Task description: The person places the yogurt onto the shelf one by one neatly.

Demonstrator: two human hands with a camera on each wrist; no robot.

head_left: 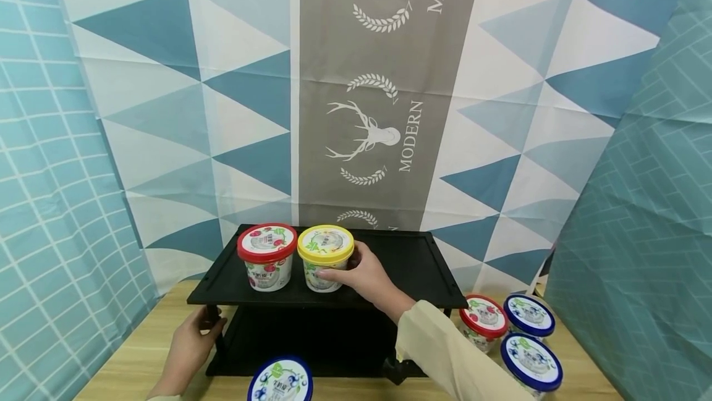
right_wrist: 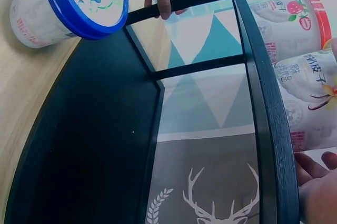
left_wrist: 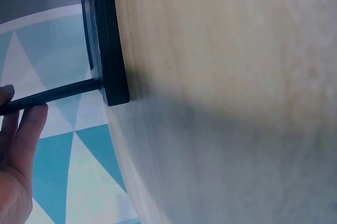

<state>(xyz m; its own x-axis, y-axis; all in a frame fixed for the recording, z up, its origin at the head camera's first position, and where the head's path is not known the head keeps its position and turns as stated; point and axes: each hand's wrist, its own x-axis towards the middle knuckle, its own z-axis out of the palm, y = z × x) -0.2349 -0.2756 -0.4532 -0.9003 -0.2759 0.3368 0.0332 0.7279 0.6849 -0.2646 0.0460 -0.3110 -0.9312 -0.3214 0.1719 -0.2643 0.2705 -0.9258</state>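
A two-tier black shelf point(head_left: 397, 268) stands on the table. On its upper board, my right hand point(head_left: 368, 274) grips a yellow-lidded paper tub point(head_left: 326, 245), thumb across the front and fingers round the right side. Just left of it sits a red-lidded tub point(head_left: 267, 241) with strawberry pictures, upright. My left hand point(head_left: 188, 344) holds the front left post point(head_left: 214, 322) below the upper board; the left wrist view shows fingertips and thumb round that thin black post point(left_wrist: 63, 91). A blue-lidded tub point(head_left: 280, 381) stands in front of the lower board point(right_wrist: 95, 124).
On the wooden table point(head_left: 136, 342), right of the shelf, are another red-lidded tub point(head_left: 484, 317) and two blue-lidded tubs, one behind point(head_left: 528, 314) and one nearer point(head_left: 531, 361). A patterned cloth point(head_left: 250, 160) hangs behind, with blue-green cloths at both sides.
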